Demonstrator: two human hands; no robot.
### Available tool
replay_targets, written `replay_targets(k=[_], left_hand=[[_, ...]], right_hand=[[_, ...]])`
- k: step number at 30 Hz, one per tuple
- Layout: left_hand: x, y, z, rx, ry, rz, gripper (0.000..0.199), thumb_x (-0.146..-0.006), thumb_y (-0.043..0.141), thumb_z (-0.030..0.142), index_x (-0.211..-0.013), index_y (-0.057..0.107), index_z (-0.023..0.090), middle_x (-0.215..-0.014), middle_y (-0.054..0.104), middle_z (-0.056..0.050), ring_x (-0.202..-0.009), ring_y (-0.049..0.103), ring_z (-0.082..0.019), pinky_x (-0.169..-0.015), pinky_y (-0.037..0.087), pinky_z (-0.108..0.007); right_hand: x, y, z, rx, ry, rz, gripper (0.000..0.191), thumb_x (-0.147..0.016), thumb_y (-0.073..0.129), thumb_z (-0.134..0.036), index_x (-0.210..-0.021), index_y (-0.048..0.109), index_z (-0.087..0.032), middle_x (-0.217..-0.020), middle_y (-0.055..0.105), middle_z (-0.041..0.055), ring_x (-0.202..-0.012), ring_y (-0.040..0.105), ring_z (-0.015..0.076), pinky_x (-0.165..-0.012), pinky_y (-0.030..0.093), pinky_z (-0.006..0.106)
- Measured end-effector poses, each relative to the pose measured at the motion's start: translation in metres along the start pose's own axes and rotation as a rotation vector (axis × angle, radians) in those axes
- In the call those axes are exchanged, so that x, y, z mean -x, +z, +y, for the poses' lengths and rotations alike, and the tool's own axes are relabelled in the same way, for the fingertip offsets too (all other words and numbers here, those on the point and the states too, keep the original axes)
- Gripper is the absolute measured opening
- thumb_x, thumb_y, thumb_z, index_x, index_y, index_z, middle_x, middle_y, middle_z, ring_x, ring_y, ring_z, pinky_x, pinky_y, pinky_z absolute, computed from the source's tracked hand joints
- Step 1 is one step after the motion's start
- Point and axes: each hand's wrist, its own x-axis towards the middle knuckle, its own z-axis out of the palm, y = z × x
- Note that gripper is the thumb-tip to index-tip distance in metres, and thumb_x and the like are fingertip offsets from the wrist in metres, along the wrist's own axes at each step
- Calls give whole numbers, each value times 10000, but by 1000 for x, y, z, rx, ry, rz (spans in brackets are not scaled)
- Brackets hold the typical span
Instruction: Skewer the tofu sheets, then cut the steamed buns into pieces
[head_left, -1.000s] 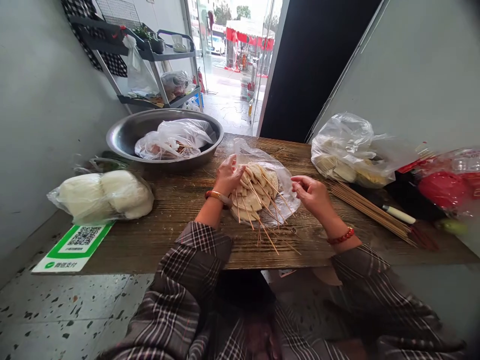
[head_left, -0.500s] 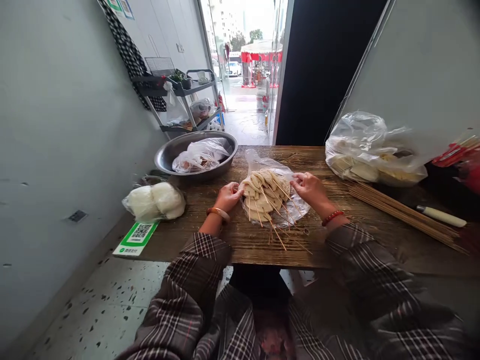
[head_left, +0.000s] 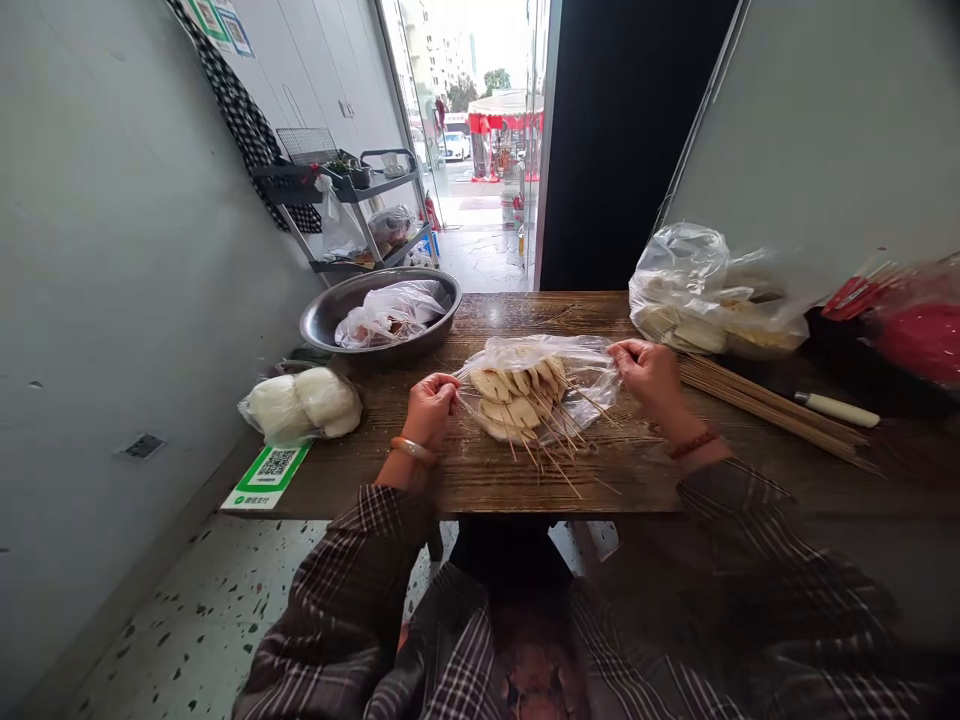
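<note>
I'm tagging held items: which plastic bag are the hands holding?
The clear bag with the skewered slices, its edges gripped by the left hand and right hand; no hand touches the other bags.

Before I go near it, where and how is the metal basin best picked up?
I'd take the basin by its rim, at the left and right sides together, coming in from outside. It sits upright and wide, with walls sloping outward, so the rim should be easy to hook under. The plastic bag lies inside, so coming from above looks less handy.
</note>
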Motion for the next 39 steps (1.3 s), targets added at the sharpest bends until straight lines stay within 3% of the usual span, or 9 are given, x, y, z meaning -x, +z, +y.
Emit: replay_targets(k=[3,7,10,13,16,19,23,32,39], left_hand=[[24,-2,5,33,-15,-99,154,-681,580,316,-754,563,181,-571,519,38,-460,433,-82,-466,363,-211],[38,-9,11,-400,162,-163,185,-751,591,325,-856,620,175,-685,594,-8,-578,540,-138,-578,489,-280],[37,-6,28,-750,497,-83,481,-761,674,328,-1212,587,187,-1182,627,-121,-1017,619,-257,-912,522,-435],[33,8,50,-972,736,-189,680,-753,721,265,-1387,483,200,-1489,433,-160,-1375,403,-344,-1147,337,-525],[27,25,60,-1084,829,-326,596,-768,683,184,-1344,533,201,-1476,445,-159,-1381,387,-350,-1158,312,-537],[18,36,58,-1118,863,-437,346,-787,629,168,-1131,651,193,-1338,554,-156,-1272,481,-345,-1100,370,-542],[4,39,60,-1011,806,-515,119,-823,543,198,-808,660,186,-976,666,-110,-1000,606,-288,-1003,435,-515],[18,58,103,-205,212,-606,146,-881,559,298,-968,576,181,-750,707,-56,-635,641,-144,-642,520,-303],[29,128,78,-349,252,-931,411,-814,613,229,-1218,541,240,-1047,751,-64,-678,690,-131,-631,538,-259]], right_hand=[[6,-8,6,-34,36,14,382,-886,515,-430,-892,776,-151,-775,751,101,-664,636,221,-623,429,314],[6,-8,6,-69,-8,-24,327,-882,538,-382,-885,774,-155,-815,758,97,-715,654,219,-668,455,316],[7,-8,8,-136,-35,-51,293,-870,553,-326,-951,769,-146,-902,761,106,-784,666,218,-727,485,328],[15,-19,7,-175,-57,-11,353,-864,571,-307,-1130,730,-137,-983,738,110,-778,648,192,-747,508,334],[32,-41,-6,-199,-66,-18,338,-888,574,-346,-1123,733,-162,-997,728,96,-792,643,183,-740,518,328],[52,-60,-25,-233,-141,-286,289,-923,552,-365,-1020,759,-188,-915,745,64,-745,658,164,-696,520,301],[75,-53,-36,-17,-312,-573,291,-936,498,-173,-1110,730,-189,-958,764,71,-817,707,178,-754,545,308],[102,-32,-15,334,-405,-551,459,-880,514,-27,-1317,592,-144,-1287,672,166,-1143,664,254,-969,531,386],[114,-63,-25,428,-471,-492,254,-981,507,-239,-815,694,-197,-889,676,89,-838,602,205,-754,474,310]])
